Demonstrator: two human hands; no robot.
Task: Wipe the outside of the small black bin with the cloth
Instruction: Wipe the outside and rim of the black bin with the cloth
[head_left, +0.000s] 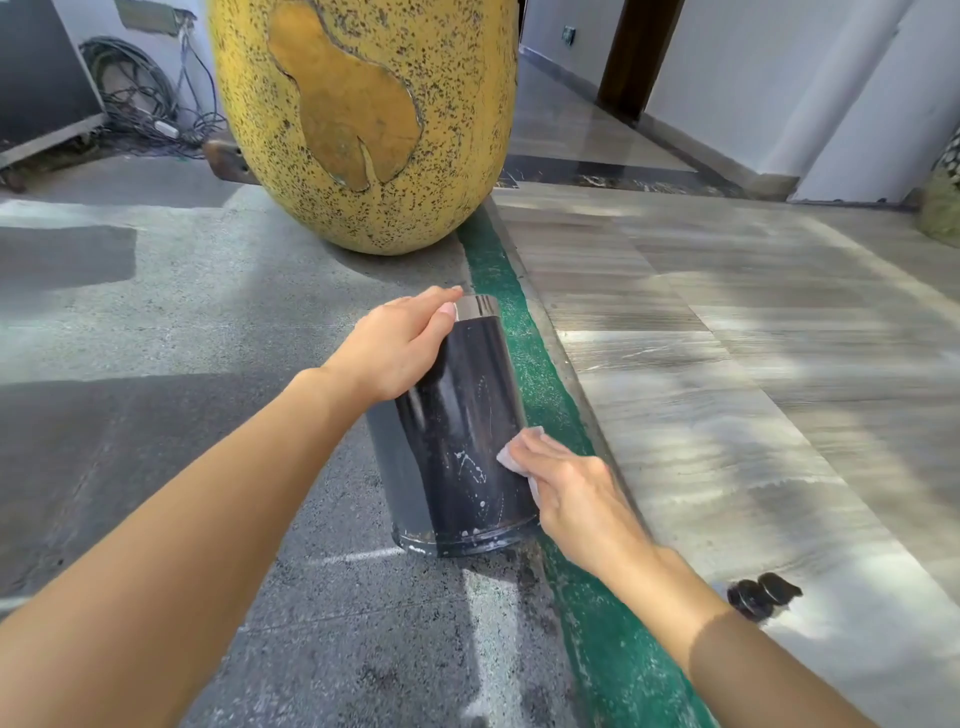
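Note:
A small black cylindrical bin (462, 436) with a shiny metal rim lies tilted on the grey floor, its base toward me and its rim pointing away. White smears and scratches mark its side. My left hand (400, 345) grips the bin near the rim, fingers over its upper left side. My right hand (566, 486) presses a small white cloth (511, 454) flat against the lower right side of the bin; most of the cloth is hidden under my fingers.
A big yellow speckled pot (363, 119) stands just beyond the bin. A green strip (540, 384) runs along the floor on the bin's right, with polished stone tiles past it. A small black object (761, 595) lies on the tiles. Coiled cables (140, 98) lie far left.

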